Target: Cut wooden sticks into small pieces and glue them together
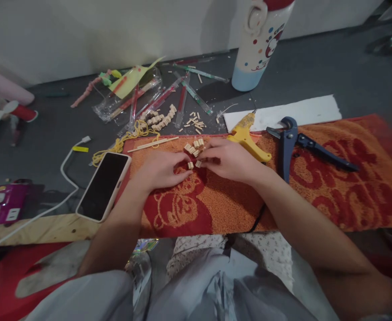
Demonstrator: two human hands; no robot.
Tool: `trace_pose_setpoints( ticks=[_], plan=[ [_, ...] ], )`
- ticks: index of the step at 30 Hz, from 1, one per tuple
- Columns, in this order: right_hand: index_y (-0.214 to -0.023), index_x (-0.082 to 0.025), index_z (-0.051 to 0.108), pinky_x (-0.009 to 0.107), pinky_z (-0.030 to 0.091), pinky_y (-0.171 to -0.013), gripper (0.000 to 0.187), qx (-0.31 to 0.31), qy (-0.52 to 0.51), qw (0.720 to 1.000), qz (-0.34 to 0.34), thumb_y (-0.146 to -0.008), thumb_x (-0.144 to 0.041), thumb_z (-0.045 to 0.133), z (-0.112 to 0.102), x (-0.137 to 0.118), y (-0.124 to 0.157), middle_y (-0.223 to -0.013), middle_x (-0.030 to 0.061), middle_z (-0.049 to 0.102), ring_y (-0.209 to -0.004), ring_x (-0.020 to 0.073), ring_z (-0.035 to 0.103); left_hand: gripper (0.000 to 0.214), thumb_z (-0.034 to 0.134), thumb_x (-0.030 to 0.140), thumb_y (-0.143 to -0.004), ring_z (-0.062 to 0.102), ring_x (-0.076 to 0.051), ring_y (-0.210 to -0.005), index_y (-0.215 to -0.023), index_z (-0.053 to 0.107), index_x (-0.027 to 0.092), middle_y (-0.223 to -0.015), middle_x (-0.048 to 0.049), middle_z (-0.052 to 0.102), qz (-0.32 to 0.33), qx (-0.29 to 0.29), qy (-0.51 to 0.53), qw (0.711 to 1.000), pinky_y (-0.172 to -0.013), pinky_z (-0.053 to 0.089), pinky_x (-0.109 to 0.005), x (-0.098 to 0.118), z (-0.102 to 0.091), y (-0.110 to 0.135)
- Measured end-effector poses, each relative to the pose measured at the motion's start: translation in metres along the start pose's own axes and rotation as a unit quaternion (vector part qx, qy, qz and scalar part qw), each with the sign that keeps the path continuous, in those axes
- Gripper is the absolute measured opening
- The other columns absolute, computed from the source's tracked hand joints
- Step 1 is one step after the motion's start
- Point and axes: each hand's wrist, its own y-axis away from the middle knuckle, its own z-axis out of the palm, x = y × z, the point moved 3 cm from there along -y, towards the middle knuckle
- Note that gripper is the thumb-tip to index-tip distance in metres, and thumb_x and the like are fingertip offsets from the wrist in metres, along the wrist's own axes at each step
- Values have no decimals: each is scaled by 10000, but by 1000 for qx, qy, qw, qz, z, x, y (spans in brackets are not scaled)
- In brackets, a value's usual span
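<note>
My left hand (160,170) and my right hand (228,159) rest close together on an orange and red towel (316,196). Both pinch at small pale wooden pieces (194,164) lying between their fingertips. A small heap of the same cut pieces (195,147) sits just beyond my fingers. A thin wooden stick (153,144) lies on the towel's far left edge. A yellow glue gun (247,136) lies right behind my right hand.
A phone (102,186) lies screen up to the left, with a white cable (65,169) beside it. Blue-handled cutters (291,138) lie on the towel at right. More cut pieces (158,119), plastic-wrapped sticks (142,98) and a dotted bottle (259,44) sit farther back.
</note>
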Motion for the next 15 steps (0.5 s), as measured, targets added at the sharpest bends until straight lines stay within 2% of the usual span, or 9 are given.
trace_pose_setpoints(
  ticks=[4, 7, 10, 15],
  plan=[
    [-958, -171, 761, 297, 405, -751, 192, -30, 35, 999, -4, -911, -218, 581, 10, -1, -1, -910, 86, 651, -876, 198, 589, 269, 566, 330, -850, 549, -137, -578, -1037, 694, 184, -717, -28, 680, -11, -30, 10, 999, -579, 343, -253, 1, 0, -1],
    [-968, -160, 744, 308, 400, -742, 183, -22, 64, 998, 14, -904, -213, 582, 13, -2, -2, -946, 98, 660, -897, 214, 593, 268, 561, 325, -859, 519, -125, -567, -1031, 689, 162, -707, -27, 655, -20, -47, 27, 998, -587, 329, -253, 1, -1, -1],
    [-936, -149, 727, 308, 407, -736, 148, -15, 66, 997, 30, -884, -205, 600, 12, -2, -1, -962, 98, 663, -906, 219, 606, 257, 565, 315, -858, 507, -124, -569, -1023, 683, 156, -710, -22, 639, -23, -53, 38, 998, -592, 322, -256, 1, -2, -1],
    [-913, -157, 712, 306, 414, -728, 148, -24, 55, 998, 15, -844, -278, 663, 11, -7, 0, -968, 88, 660, -925, 228, 610, 253, 576, 309, -854, 498, -121, -569, -1028, 680, 157, -695, -12, 623, -28, -50, 53, 997, -597, 319, -255, -1, -1, -2]
  ],
)
